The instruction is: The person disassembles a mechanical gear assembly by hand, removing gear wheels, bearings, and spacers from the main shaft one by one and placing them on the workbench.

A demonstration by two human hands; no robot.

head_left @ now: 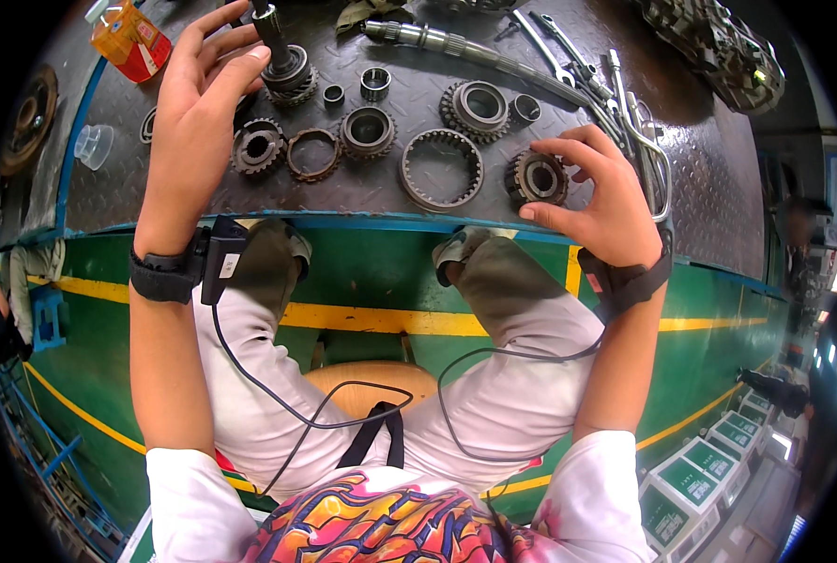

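The small toothed gear (520,180) lies near the front edge of the table (109,192), between the parted thumb and fingers of the right hand (604,192); I cannot tell if they grip it. The left hand (201,98) is half curled beside an upright shaft (276,42), its hold unclear. A large toothed ring (428,200) lies between the hands.

place: def a workshop | tread-plate counter (334,199) loaded with gears (368,149) | wrenches (540,44) lying around | green floor (367,267), yellow lines (390,319)
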